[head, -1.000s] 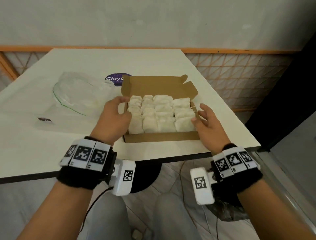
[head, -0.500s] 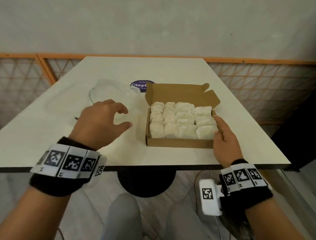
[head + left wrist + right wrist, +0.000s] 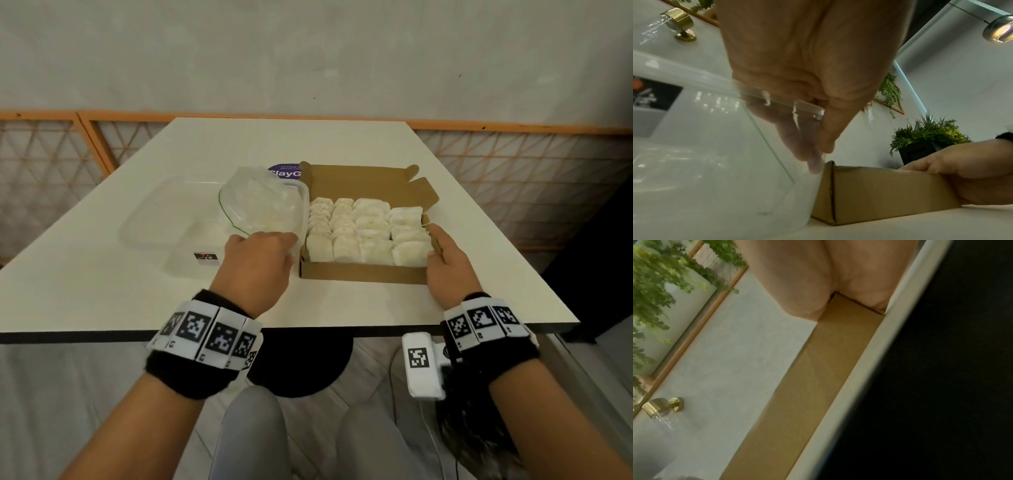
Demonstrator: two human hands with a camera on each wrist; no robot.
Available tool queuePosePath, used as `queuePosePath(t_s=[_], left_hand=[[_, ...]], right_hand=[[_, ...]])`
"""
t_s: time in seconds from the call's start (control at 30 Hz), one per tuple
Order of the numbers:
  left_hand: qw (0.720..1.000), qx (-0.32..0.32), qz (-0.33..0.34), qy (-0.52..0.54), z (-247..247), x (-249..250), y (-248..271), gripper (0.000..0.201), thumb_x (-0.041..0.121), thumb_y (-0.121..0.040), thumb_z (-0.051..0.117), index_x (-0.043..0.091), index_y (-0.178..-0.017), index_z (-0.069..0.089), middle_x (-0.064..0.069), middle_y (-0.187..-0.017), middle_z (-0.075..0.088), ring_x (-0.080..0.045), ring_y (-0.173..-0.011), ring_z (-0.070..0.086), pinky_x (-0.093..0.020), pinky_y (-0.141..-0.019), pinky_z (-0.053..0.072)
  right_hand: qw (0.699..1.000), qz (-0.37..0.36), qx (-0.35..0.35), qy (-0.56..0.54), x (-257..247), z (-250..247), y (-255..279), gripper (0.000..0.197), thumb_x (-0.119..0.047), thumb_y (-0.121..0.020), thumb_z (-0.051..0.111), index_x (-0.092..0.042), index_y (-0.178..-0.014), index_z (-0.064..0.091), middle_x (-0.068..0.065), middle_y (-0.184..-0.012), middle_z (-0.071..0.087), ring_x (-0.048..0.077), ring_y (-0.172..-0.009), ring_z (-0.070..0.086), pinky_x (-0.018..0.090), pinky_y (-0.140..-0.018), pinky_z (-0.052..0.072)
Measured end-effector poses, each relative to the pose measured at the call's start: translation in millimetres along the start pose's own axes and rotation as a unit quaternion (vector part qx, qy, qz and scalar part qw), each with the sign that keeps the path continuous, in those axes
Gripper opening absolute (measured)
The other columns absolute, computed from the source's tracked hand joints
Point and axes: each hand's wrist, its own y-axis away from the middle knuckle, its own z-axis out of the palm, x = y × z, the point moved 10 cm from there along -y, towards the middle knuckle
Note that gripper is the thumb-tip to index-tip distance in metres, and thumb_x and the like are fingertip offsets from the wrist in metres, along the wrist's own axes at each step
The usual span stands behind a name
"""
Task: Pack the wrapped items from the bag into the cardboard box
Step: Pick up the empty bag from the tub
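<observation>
White table (image 3: 102, 291), left hand (image 3: 255, 267) fingers pinching clear container (image 3: 263, 205) rim, right hand (image 3: 448, 270) fingers round cardboard box (image 3: 359, 272) corner.

Going ungloved, wearing coded gear at both wrists
Sporting a black fuzzy band (image 3: 191, 375) ringed with white tiles (image 3: 198, 329) bearing black square codes behind the left grip (image 3: 257, 267), wearing a matching band (image 3: 500, 359) behind the right grip (image 3: 448, 270), carrying a white camera box (image 3: 423, 366) with its own code, trailing a thin white cable (image 3: 428, 425), showing grey trousers (image 3: 253, 435).

My right hand (image 3: 807, 272) clasps one end of the cardboard box (image 3: 818, 386), whose brown wall runs along the white table (image 3: 873, 361) edge.
</observation>
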Motion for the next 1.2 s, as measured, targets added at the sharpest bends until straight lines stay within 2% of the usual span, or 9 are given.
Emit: queuePosePath(t_s=[0.2,0.37,0.43,0.53,0.6,0.77,0.9,1.0,1.2], left_hand=[[0.997,-0.001,0.009,0.081,-12,-4,3,0.024,0.031,-0.094,0.049,0.017,-0.108,0.064,-0.001,-0.100,0.067,-0.022,-0.097,0.061,-0.035,-0.086,0.046],[0.923,0.322,-0.089,0.188,-100,-54,22,0.018,0.034,-0.088,0.061,0.021,-0.091,0.073,-0.009,-0.125,0.052,-0.029,-0.118,0.045,-0.024,-0.094,0.030],[0.930,0.211,-0.204,0.220,-87,-79,8,0.020,0.038,-0.090,0.058,0.028,-0.102,0.071,-0.011,-0.145,0.034,-0.029,-0.136,0.028,-0.026,-0.106,0.021],[0.925,0.028,-0.257,0.279,-49,-93,-10,0.025,0.029,-0.093,0.055,0.020,-0.112,0.068,-0.008,-0.135,0.054,-0.024,-0.125,0.048,-0.024,-0.095,0.033],[0.927,0.074,-0.233,0.285,-59,-100,-15,0.021,0.016,-0.092,0.055,0.018,-0.104,0.071,-0.007,-0.122,0.064,-0.023,-0.112,0.058,-0.021,-0.086,0.038],[0.883,0.230,-0.138,0.386,-106,-104,-2,0.025,0.002,-0.083,0.063,0.024,-0.090,0.072,0.004,-0.107,0.066,-0.009,-0.093,0.064,-0.022,-0.088,0.051],[0.880,0.224,-0.039,0.418,-114,-72,1,0.029,-0.003,-0.078,0.068,0.025,-0.087,0.070,0.007,-0.098,0.067,0.007,-0.090,0.058,-0.005,-0.081,0.042],[0.853,0.234,-0.034,0.465,-112,-67,3,0.038,-0.004,-0.073,0.072,0.030,-0.086,0.063,0.010,-0.096,0.064,-0.006,-0.086,0.057,-0.018,-0.080,0.048],[0.802,0.051,-0.181,0.567,-52,-53,-10,0.038,0.008,-0.086,0.064,0.024,-0.110,0.039,-0.004,-0.095,0.056,-0.014,-0.068,0.060,-0.021,-0.048,0.048]], right_hand=[[0.996,-0.028,0.083,0.017,-26,-19,7,0.047,-0.014,-0.097,0.041,-0.013,-0.144,0.032,0.008,-0.150,0.031,0.023,-0.138,0.028,0.029,-0.112,0.020],[0.978,-0.164,0.130,0.012,-76,-11,38,0.043,-0.014,-0.090,0.054,-0.014,-0.132,0.045,0.006,-0.140,0.039,0.022,-0.132,0.034,0.028,-0.108,0.026],[0.980,-0.166,0.108,-0.005,-82,1,43,0.039,-0.018,-0.090,0.055,-0.020,-0.128,0.048,0.003,-0.137,0.041,0.020,-0.129,0.038,0.035,-0.109,0.032],[0.981,-0.170,0.059,-0.072,-97,18,48,0.034,-0.018,-0.091,0.055,-0.027,-0.124,0.050,-0.006,-0.126,0.044,0.006,-0.114,0.047,0.018,-0.090,0.044],[0.978,-0.169,0.022,-0.117,-113,25,49,0.032,-0.019,-0.092,0.055,-0.029,-0.122,0.051,-0.011,-0.121,0.046,-0.002,-0.102,0.052,0.009,-0.078,0.043],[0.968,-0.075,-0.112,-0.213,-144,49,30,0.046,-0.037,-0.090,0.055,-0.025,-0.132,0.043,-0.004,-0.125,0.052,0.012,-0.094,0.063,0.026,-0.073,0.054],[0.866,0.044,-0.278,-0.413,-163,84,33,0.033,-0.039,-0.093,0.050,-0.018,-0.118,0.057,0.006,-0.103,0.062,0.013,-0.068,0.057,0.021,-0.056,0.050],[0.856,0.027,-0.271,-0.440,-165,81,35,0.010,-0.020,-0.088,0.059,-0.024,-0.096,0.063,0.000,-0.089,0.065,0.012,-0.068,0.055,0.019,-0.052,0.045],[0.956,-0.189,-0.038,-0.223,-168,36,31,0.038,0.012,-0.079,0.058,-0.025,-0.067,0.057,-0.001,-0.080,0.052,0.007,-0.066,0.046,0.013,-0.059,0.041]])
